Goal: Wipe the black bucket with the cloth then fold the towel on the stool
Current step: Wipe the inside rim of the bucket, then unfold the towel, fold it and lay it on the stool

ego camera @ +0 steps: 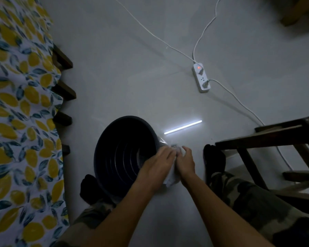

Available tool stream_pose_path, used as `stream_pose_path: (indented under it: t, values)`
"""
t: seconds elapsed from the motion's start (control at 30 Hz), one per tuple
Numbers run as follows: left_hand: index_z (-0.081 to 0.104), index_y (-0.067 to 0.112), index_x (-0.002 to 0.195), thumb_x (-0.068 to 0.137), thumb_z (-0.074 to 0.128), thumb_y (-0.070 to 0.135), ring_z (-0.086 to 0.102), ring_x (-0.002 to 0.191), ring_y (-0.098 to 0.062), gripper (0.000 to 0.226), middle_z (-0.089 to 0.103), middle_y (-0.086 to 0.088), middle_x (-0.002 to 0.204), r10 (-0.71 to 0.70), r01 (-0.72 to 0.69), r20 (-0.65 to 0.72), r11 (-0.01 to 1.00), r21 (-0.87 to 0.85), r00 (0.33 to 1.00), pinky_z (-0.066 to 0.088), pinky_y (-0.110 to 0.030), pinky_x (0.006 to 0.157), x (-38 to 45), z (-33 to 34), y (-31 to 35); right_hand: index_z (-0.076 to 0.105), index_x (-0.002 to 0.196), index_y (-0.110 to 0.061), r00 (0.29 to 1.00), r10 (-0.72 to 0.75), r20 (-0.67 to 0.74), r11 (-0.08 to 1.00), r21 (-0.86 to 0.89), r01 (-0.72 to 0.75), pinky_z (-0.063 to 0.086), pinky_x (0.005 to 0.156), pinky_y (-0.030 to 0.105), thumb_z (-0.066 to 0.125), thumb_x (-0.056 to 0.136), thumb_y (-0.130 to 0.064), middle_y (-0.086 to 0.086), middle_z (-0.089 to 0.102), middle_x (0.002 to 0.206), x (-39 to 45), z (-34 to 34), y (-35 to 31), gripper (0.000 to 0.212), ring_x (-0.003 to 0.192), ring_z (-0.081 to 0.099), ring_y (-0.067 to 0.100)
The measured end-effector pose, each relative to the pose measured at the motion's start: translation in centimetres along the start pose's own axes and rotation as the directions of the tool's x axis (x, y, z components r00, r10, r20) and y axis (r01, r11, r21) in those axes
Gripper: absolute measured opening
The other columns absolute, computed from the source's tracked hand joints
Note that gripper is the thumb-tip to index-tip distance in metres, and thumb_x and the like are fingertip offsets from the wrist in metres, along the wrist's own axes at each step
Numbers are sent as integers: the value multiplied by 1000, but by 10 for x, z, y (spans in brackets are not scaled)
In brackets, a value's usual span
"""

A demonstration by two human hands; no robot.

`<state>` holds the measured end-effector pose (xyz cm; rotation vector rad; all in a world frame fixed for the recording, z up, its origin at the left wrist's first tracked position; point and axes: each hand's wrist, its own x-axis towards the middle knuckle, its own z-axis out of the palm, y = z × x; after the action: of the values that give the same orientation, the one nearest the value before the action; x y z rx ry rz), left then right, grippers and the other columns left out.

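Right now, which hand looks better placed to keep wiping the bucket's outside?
Probably the right hand: it presses the cloth on the black bucket outer wall, while the left hand grips the rim, steadying it.

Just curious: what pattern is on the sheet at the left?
Yellow lemons with dark leaves on white sheet; head view.

Both my bare forearms reach forward and down, nearly parallel | my left hand (159,161) lies palm-down, fingers closed together | my right hand (185,160) sits just beside it, fingers curled | the two hands almost touch at the knuckles.
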<state>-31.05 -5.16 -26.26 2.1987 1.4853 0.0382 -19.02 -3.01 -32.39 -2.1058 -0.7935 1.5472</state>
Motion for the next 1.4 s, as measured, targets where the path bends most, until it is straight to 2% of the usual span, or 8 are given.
stream_pose_path:
  t: [0.17,0.3,0.47,0.8,1.0,1.17,1.27,1.4]
  values:
    - [46,12,127,86,46,13,53,113,-25,41,52,-9,125,57,-53,71,997,-54,996,55,-39,71,12,44,23,48,145,-17,987,0,-162,998,57,10,49,96,36,57,104,-35,15,61,138,10,-34,18,46,124,60,33]
    - [13,13,157,95,52,6,30,145,-25,74,23,-8,163,117,-92,153,983,-157,981,49,-41,101,3,60,45,45,150,-13,981,56,-188,992,120,-34,46,97,36,62,102,-30,17,57,141,6,-62,29,54,126,57,35]
    - [-8,29,157,96,40,8,23,148,-18,81,6,6,167,7,53,222,963,-263,975,39,-49,107,-4,51,75,48,146,-11,984,27,-179,995,102,-8,44,90,32,60,104,-22,16,58,138,-1,-83,25,45,111,57,27]
    - [-19,35,153,90,56,20,65,99,-36,99,67,-16,115,-227,271,159,888,-373,961,51,-47,86,-5,-22,116,57,128,-44,972,-212,-98,966,132,223,56,99,47,72,92,-46,0,61,134,-66,-111,-24,39,118,62,22]
    - [31,19,139,101,37,37,63,105,-37,42,65,-14,120,-440,370,-102,842,-394,892,50,-48,89,-24,-95,155,66,124,-39,920,-387,-59,907,154,391,55,83,31,54,104,-41,-5,72,112,-129,-141,-65,24,98,67,9]
    - [46,28,112,90,38,71,58,108,-31,49,57,-7,116,-552,408,-128,734,-544,824,48,-42,87,-40,-145,182,73,109,-45,859,-510,-55,846,153,512,58,90,33,61,101,-26,-11,75,98,-185,-168,-98,24,97,71,13]
    - [45,26,98,86,52,65,61,95,-27,42,62,-2,100,-545,306,-184,684,-663,818,51,-42,85,-56,-172,201,73,116,-41,797,-601,-61,787,131,603,59,96,39,70,95,-26,-8,77,107,-217,-188,-113,26,102,72,14]
    - [47,23,101,75,73,52,64,85,-16,48,65,2,96,-576,184,-231,571,-800,784,53,-33,73,-79,-212,236,65,122,-49,692,-721,-28,689,70,721,58,74,31,75,92,-25,-12,72,71,-265,-219,-125,40,72,69,2]
